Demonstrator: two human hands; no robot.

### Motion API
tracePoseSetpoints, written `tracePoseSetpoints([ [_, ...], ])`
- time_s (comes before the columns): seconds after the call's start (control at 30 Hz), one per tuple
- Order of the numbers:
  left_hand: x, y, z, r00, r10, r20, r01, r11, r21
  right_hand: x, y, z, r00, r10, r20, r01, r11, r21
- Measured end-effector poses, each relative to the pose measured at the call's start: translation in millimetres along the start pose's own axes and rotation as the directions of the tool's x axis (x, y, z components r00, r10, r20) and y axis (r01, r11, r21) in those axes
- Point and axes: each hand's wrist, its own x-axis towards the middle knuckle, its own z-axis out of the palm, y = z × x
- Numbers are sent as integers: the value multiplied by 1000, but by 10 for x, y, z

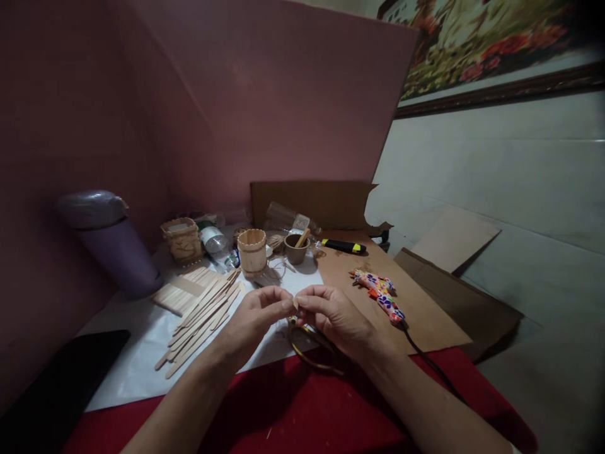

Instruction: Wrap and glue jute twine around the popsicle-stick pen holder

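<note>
My left hand (267, 307) and my right hand (331, 312) meet at the fingertips, both closed in a pinch. Between them shows a small tan piece (295, 303) that looks like wood; most of it is covered by the fingers. Below and partly behind my right hand lie scissors with gold-coloured handles (302, 356), touching the white sheet and the red cloth. Loose wooden craft sticks (205, 325) fan out left of my left hand, beside a banded bundle of craft sticks (174, 299). Just beyond the hands stands a small round container made of sticks (252, 251).
Farther back are a brown cup (297, 253) with wooden pieces, plastic bottles (213, 239), a square stick basket (182, 239) and a black-yellow utility knife (344, 246). A flower-patterned glue gun (380, 293) with a cord lies on cardboard (425, 328). A purple tumbler (116, 252) stands left.
</note>
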Motion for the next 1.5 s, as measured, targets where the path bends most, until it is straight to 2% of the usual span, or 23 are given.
tracePoseSetpoints([
  [1.03, 15, 6, -18, 998, 35, -46, -30, 994, 109, -5, -11, 20, 1000, -14, 4, 15, 999, -36],
  [1.5, 35, -36, -26, 998, 5, -64, -2, 999, 52, 10, 18, 4, 1000, -23, -4, 23, 999, -27],
])
